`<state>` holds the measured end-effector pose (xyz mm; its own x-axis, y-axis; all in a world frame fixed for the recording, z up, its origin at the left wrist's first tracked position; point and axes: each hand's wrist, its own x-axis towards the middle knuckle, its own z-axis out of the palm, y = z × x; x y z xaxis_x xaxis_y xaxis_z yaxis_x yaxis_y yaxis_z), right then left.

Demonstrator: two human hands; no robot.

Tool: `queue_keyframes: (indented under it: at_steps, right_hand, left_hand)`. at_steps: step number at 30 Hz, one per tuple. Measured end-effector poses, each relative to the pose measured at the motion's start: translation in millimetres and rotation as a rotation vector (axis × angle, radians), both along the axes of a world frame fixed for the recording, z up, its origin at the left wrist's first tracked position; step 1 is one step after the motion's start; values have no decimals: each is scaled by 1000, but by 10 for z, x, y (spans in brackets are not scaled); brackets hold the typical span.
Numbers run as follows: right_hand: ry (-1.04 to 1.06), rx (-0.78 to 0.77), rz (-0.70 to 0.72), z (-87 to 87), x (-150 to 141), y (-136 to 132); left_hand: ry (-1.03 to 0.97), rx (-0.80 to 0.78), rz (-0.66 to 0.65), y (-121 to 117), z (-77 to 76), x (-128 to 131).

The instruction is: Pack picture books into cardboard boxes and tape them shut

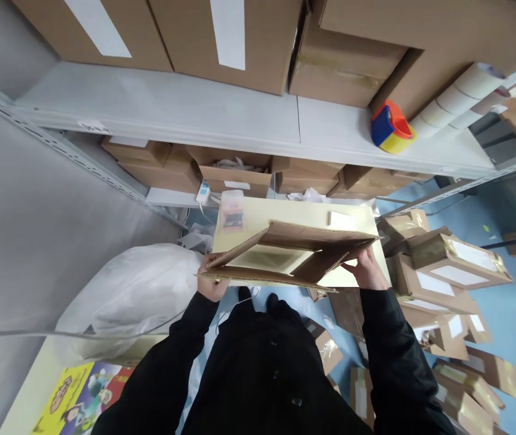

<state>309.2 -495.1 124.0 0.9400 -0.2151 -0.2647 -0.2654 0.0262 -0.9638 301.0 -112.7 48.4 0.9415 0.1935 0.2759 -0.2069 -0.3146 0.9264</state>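
Here's an open cardboard carton, held between my hands over the desk; whether it touches the top, I can't tell. My left hand grips its left corner, my right hand grasps the right end, fingers against the cardboard. The walls lean askew, so uneven pressure could fold the frame flat or crease a corner. Ahead of my left hand sits a translucent container, ahead of my right a flat white piece: a swinging far wall could knock either one.
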Motion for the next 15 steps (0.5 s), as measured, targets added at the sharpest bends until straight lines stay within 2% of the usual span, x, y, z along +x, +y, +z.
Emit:
queue_keyframes:
  at_steps: [5,9,13,15]
  right_hand:
    - [90,83,38,79,143,-65]
    - [92,167,6,120,383,-168]
    - [124,234,39,139,676,-221]
    - [130,241,66,125,801,-215]
  left_hand:
    - [-79,110,50,-130,-53,-31]
    - [-60,59,131,-380,-128,-128]
    - [55,-81,219,-656,-352,-261]
    - [154,-97,198,-769,-485,-322]
